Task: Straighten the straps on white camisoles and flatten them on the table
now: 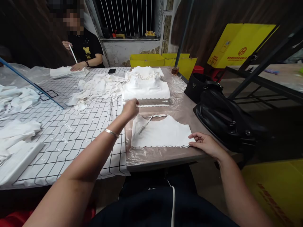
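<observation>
A white sleeveless top (165,134) with a scalloped lower edge lies spread on the plastic-covered brown tabletop in front of me. My right hand (203,143) pinches its right side edge between thumb and fingers. Above the top's left shoulder, my left hand (131,109) is closed and a little blurred. What its fingers hold, if anything, is hidden. Just beyond, a stack of folded white tops (146,90) reaches close to that hand.
Loose white garments (101,86) lie heaped on the checked cloth (90,126) to the left. A co-worker (87,47) sits at the far left with white pieces and a white stick. A black bag (220,116) rests along the right edge, below a drink cup (175,70).
</observation>
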The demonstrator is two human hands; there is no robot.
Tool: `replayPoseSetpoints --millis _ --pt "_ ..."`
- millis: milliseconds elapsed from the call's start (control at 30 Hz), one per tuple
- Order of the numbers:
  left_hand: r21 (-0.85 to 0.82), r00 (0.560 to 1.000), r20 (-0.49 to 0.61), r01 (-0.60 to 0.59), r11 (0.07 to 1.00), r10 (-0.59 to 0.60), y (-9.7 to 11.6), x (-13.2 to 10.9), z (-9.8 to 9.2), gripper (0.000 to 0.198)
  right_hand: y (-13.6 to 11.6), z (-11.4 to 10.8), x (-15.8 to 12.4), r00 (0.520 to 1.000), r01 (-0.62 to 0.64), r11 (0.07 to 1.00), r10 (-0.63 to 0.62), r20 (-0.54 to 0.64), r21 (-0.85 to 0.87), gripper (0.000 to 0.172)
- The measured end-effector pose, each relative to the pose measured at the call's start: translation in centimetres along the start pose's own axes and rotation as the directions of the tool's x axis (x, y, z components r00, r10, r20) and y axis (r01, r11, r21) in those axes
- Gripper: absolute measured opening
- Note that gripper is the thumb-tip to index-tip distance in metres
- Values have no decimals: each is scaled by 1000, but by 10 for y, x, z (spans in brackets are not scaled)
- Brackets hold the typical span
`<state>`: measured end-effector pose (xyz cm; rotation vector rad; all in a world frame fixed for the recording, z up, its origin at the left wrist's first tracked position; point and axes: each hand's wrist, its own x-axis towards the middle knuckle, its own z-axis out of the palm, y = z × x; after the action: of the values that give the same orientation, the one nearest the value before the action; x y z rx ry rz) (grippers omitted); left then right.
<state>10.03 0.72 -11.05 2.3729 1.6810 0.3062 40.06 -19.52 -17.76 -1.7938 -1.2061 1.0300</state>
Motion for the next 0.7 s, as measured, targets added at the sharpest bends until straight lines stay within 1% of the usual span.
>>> replayPoseSetpoints --millis 33,67,100,133,167,200,233,267,333,367,400,433,467,500,533,567,600,633,667,700 --pt "-6 999 -33 19 1000 -19 0 2 -4 30 0 2 0 1000 -3 1000 3 -5 -1 43" --pt "-7 1000 3 17 1000 -17 0 1 -4 28 0 3 0 1000 -6 1000 6 -12 -6 41" --pt "-5 995 98 -2 1000 3 1 -3 -1 27 0 5 -1 1000 -10 1000 10 -20 -15 40" --pt "-1 973 227 -33 999 32 3 -8 4 25 0 7 -1 1000 -13 1000 13 -28 -27 38" --pt "5 936 348 -63 998 58 5 -15 10 23 0 8 -2 999 -15 999 14 -35 -40 37" --pt "14 905 420 -82 997 69 6 -20 16 20 -1 9 -2 999 -14 999 12 -41 -49 37" --pt "25 894 442 -88 996 68 8 -23 20 16 -1 9 -3 999 -12 998 10 -44 -57 37" --pt "30 900 431 -84 996 63 9 -24 22 13 -1 10 -3 999 -9 998 6 -44 -64 38" --pt "42 926 376 -54 998 34 11 -16 15 11 -1 10 -4 999 -2 997 -1 -38 -78 38" --pt "50 951 310 -25 998 8 12 -8 8 15 0 10 -5 999 -1 996 -2 -36 -85 38" --pt "51 982 189 14 999 -24 13 -1 0 21 1 9 -5 999 -1 996 -2 -34 -89 38" --pt "39 998 20 52 998 -53 15 6 -8 28 3 9 -6 999 4 996 -7 -35 -84 39" --pt "13 985 -160 68 998 -65 16 11 -13 33 5 9 -5 999 16 997 -18 -38 -70 40" --pt "-16 955 -294 46 999 -49 18 13 -15 35 7 8 -4 998 34 998 -36 -48 -50 42" --pt "-43 940 -340 -12 999 -3 20 12 -13 33 8 7 -1 996 56 998 -59 -67 -34 43" --pt "-65 957 -282 -83 994 62 22 8 -7 29 8 5 4 991 83 996 -86 -100 -33 44" --pt "-82 983 -127 -144 986 133 23 3 2 24 8 4 9 982 113 992 -120 -143 -56 42" --pt "-95 981 56 -178 979 184 25 -4 13 20 6 2 17 969 145 984 -162 -185 -104 38" --pt "-97 956 212 -185 978 201 26 -12 25 19 3 -1 25 955 178 969 -212 -208 -171 34" --pt "-86 930 314 -175 981 193 26 -18 35 20 -1 -3 35 944 210 948 -260 -202 -241 30"
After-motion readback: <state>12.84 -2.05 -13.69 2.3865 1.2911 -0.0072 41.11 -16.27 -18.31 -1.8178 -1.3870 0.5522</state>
